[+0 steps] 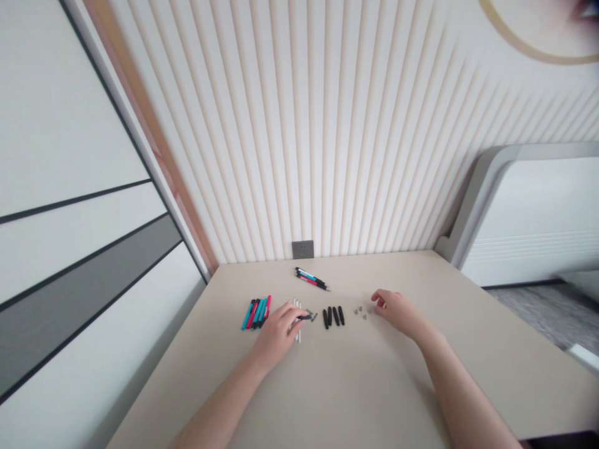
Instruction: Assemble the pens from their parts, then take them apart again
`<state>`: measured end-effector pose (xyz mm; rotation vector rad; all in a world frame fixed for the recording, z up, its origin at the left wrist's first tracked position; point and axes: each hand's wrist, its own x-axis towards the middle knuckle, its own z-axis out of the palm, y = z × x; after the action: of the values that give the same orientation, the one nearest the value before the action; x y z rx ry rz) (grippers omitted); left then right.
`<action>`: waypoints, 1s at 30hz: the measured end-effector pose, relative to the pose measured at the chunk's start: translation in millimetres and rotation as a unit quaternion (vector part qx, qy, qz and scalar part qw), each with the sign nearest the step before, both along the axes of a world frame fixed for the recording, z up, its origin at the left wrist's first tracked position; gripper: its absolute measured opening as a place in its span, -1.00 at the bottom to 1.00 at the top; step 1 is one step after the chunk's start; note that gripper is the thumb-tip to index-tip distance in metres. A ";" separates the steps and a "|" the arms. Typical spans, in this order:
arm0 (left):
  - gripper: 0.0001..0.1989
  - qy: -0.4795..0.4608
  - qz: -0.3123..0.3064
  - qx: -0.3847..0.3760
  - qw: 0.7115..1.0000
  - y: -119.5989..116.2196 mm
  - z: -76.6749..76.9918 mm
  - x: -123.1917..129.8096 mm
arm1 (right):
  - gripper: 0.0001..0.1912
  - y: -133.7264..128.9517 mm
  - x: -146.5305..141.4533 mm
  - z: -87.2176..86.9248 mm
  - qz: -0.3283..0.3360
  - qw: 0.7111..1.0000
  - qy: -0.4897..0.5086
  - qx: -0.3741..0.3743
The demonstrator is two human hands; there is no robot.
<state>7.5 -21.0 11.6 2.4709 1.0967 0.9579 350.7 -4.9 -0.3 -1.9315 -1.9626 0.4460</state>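
Note:
My left hand [281, 327] is closed in a pinch on a small black pen part [304, 317], over white ink refills [299, 337] that it partly covers. Small dark springs [314, 316] lie just right of its fingertips. Further right, several black pen grips [334, 317] stand in a row, lying flat side by side. My right hand [392, 307] has its fingers curled together beside a few small grey pen tips [360, 312]; whether something is between them is too small to make out.
Blue, red and black pen barrels [256, 313] lie in a row left of my left hand. Assembled pens [311, 278] rest at the back of the beige table [355, 386]. A ribbed wall with a dark socket [302, 249] stands behind; a white cabinet [60, 268] borders the left.

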 end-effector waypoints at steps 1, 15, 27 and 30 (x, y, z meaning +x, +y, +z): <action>-0.84 0.002 -0.001 -0.003 1.000 -0.2 0.4 0.2 | -0.82 -0.1 -0.1 -1.1 0.006 1.000 -0.006 -0.007; -0.88 -0.006 -0.007 -0.030 0.999 -1.1 -0.4 3.8 | -0.66 -8.4 -12.3 16.6 0.004 0.998 0.022 0.065; -0.80 -0.076 -0.038 -0.087 0.993 -9.9 3.0 13.5 | -0.76 -48.5 -129.0 18.8 0.221 0.939 0.220 0.143; -0.76 -0.061 -0.033 -0.070 0.995 -8.5 5.6 9.4 | -0.74 -42.0 -118.3 15.1 0.207 0.952 0.172 0.145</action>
<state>16.9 -29.5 17.2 2.2906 1.0021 0.9635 232.4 -46.9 14.8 -1.1713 -2.0525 0.5252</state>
